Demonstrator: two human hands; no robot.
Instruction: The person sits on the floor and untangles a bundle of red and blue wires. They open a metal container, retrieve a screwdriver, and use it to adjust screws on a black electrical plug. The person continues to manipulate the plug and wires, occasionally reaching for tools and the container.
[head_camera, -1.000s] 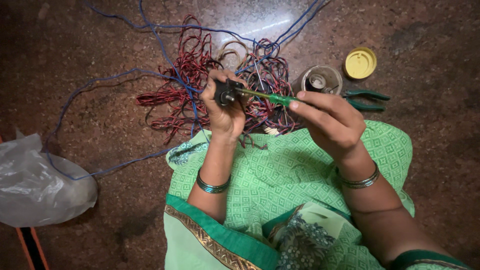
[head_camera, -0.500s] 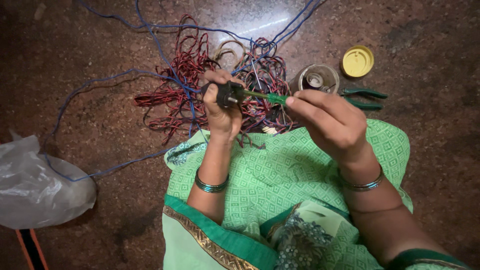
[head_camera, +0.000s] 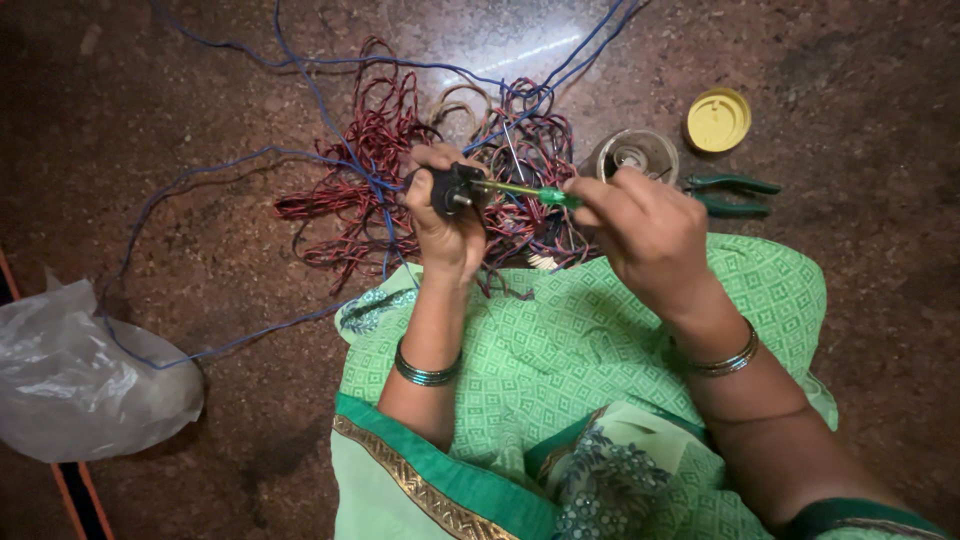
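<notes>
A person sits on a dark stone floor (head_camera: 200, 240), green patterned cloth (head_camera: 560, 350) over the lap. A clear plastic bag (head_camera: 80, 380) lies beside them. Red and blue wires (head_camera: 400, 170) tangle ahead. The left hand (head_camera: 445, 225) is closed around a small black plug (head_camera: 450, 188). The right hand (head_camera: 645, 230) grips a green-handled screwdriver (head_camera: 520, 190), its tip at the plug. Pliers (head_camera: 735, 195), a small jar (head_camera: 635, 152) and a yellow lid (head_camera: 717, 119) lie nearby.

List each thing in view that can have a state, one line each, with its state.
Left hand: closed around the black plug.
Black plug: held up, screwdriver tip against it.
Right hand: grip closed on the green screwdriver.
Green screwdriver: held level, pointing at the plug.
Clear jar: open, lid off.
Yellow lid: lying beside the jar.
Pliers: lying on the floor, handles apart.
Wires: tangled.
Plastic bag: crumpled.
</notes>
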